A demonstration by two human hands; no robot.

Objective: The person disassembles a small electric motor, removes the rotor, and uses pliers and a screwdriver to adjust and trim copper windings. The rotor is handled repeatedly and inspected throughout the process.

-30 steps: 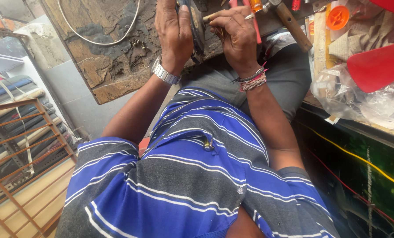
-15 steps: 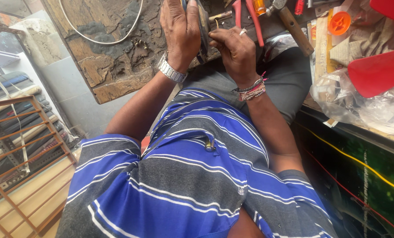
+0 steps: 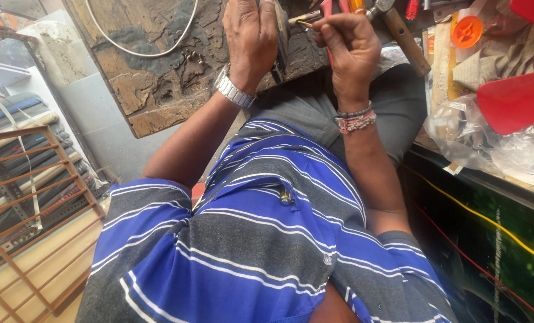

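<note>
- Head view, the hands: the left hand (image 3: 252, 37) lies knuckles-up at the near edge of the worn wooden counter (image 3: 153, 90), its grip curled shut over a dark flat object (image 3: 282, 36) of which only a thin edge shows past the fingers; what kind of thing it is cannot be told
- The right hand (image 3: 350, 51) has its grip pressed together, pinching a thin pale stick-like tool (image 3: 307, 25) between thumb and fingers, the tip pointing left toward the dark object
- Where the thing lies: the dark object sits under and just right of the left palm, held on the counter's edge; the tool's tip is just beside its upper part, and whether it touches cannot be told
- Doing this well, as a judgement: the left hand should keep the object pinned firmly so it cannot twist, while the right works the tip with small, light motions, wrist kept low and steady near the counter edge; a slip would send the tip toward the left fingers
- Around them: a hammer with a wooden handle (image 3: 405, 40) lies just right of the right hand, red-handled tools (image 3: 326, 7) above it, a white cord (image 3: 159, 42) curves over the counter to the left, and an orange cap (image 3: 466, 31), a red plastic piece (image 3: 515, 98) and a clear plastic bag (image 3: 488, 143) lie well apart on the right
</note>
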